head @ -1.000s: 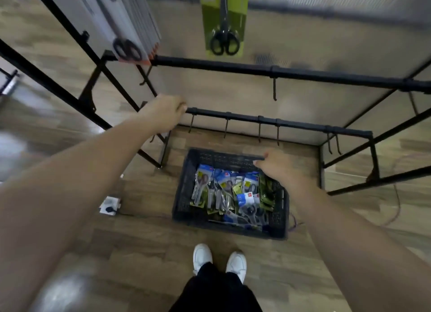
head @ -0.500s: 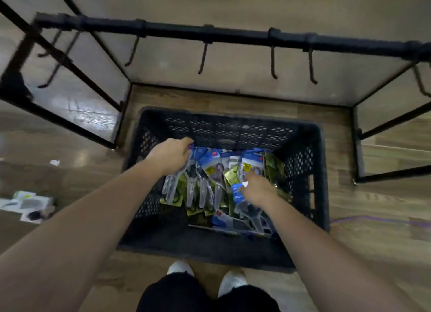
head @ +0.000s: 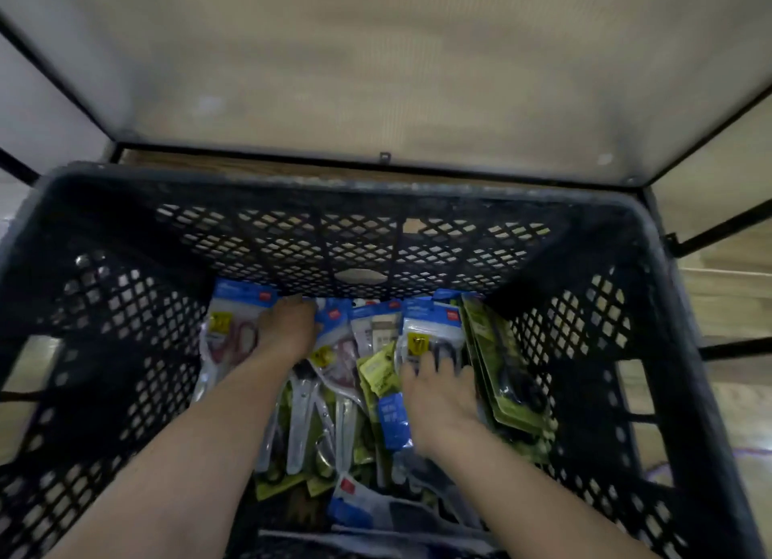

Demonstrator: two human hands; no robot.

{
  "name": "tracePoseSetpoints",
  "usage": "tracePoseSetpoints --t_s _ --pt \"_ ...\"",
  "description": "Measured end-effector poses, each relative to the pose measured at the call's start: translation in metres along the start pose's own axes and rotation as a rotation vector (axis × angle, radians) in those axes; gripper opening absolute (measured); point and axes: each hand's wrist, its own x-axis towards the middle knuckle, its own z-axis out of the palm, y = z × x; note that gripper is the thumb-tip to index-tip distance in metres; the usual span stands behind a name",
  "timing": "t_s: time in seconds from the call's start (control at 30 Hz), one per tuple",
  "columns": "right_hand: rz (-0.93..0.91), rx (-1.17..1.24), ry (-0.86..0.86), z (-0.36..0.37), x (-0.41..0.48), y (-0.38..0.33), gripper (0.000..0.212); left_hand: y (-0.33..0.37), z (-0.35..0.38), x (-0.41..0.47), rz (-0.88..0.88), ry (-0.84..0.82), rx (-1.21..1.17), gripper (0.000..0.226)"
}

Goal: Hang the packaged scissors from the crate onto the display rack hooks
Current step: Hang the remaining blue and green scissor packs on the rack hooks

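Crate: a black mesh crate [head: 376, 182] is seen from above, filling most of the view and set on the wooden floor [head: 727, 291].
Packaged scissors: the packaged scissors [head: 432, 328] are heaped on the crate bottom. Blue-topped cards are leaned against the far wall and more are spilled toward the near side.
Green packs: a stack of green-backed packs [head: 501, 374] is stood on edge at the right of the heap.
Left hand: the left hand [head: 286, 328] is plunged into the far left of the heap, between two blue-topped cards. Its fingers [head: 298, 303] are bent down over the card tops with the tips hidden, so a real grasp cannot be told.
Right hand: the right hand [head: 440, 395] is laid on the heap, right of centre and nearer than the left. Its fingers [head: 424, 364] are spread and released, resting flat on a blue-topped card with nothing clasped.
Rack frame: the bottom bar of the black rack frame [head: 292, 151] is seen just beyond the crate's far rim, with a pale panel [head: 376, 78] behind it.
Sharpness: the heap is blurred, and print on the cards cannot be read.
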Motion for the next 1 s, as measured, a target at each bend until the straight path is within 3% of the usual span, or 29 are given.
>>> tracePoseSetpoints --t_s 0.1,0.23,0.3,0.43,0.5,0.53,0.57,0.67,0.73,0.93,1.0 --pt "-0.053 -0.021 0.038 0.000 -0.001 0.007 0.080 0.011 -0.001 0.001 -0.017 -0.022 -0.081 0.030" --pt "-0.136 0.204 0.008 -0.001 -0.007 0.016 0.030 0.007 -0.012 -0.009 -0.070 -0.076 -0.107 0.006" --pt "-0.141 0.335 -0.023 -0.005 -0.013 0.020 0.011 -0.001 -0.026 -0.019 -0.042 -0.097 -0.124 0.007" --pt "-0.123 0.693 -0.014 -0.026 -0.041 0.028 0.020 -0.008 -0.081 -0.071 0.041 -0.044 -0.137 0.041" --pt "-0.117 0.839 -0.019 -0.046 -0.070 0.032 0.014 -0.005 -0.117 -0.112 0.093 -0.059 -0.063 0.033" --pt "-0.114 0.874 -0.010 -0.059 -0.088 0.032 0.023 -0.004 -0.135 -0.132 0.129 -0.066 -0.039 0.029" --pt "-0.106 0.894 0.008 -0.072 -0.106 0.033 0.031 -0.003 -0.153 -0.152 0.168 -0.076 -0.020 0.025" --pt "-0.065 0.923 0.086 -0.124 -0.171 0.033 0.018 -0.007 -0.218 -0.216 0.284 -0.081 0.079 0.019" --pt "-0.045 0.912 0.184 -0.163 -0.211 0.033 0.030 -0.011 -0.268 -0.254 0.326 -0.048 0.164 0.026" --pt "-0.056 0.880 0.302 -0.310 -0.353 0.036 0.012 -0.023 -0.464 -0.367 0.330 0.092 0.277 0.024" --pt "-0.075 0.796 0.387 -0.361 -0.396 0.041 0.024 -0.025 -0.525 -0.403 0.326 0.141 0.324 0.026"
